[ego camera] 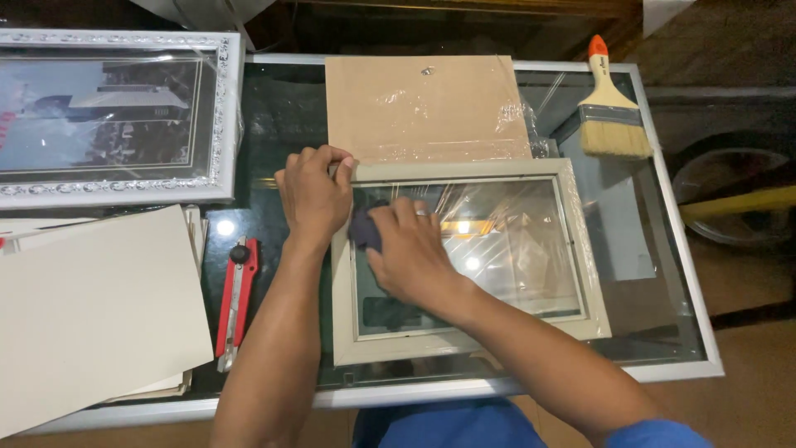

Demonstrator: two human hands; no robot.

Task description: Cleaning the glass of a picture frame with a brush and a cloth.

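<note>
The right hand presses a dark cloth flat on the glass of the cream picture frame, near its upper-left corner. The left hand pinches that corner, just beside the cloth. The frame's long axis runs left-right across the glass table.

Single head-worn view, steeply downward and close over the glass table, arms entering from below.

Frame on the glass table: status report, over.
Left hand pinning frame at its top-left corner. Right hand pressing dark cloth on the frame's glass. Cutter lies left of it, brush upper right; both apart.
</note>
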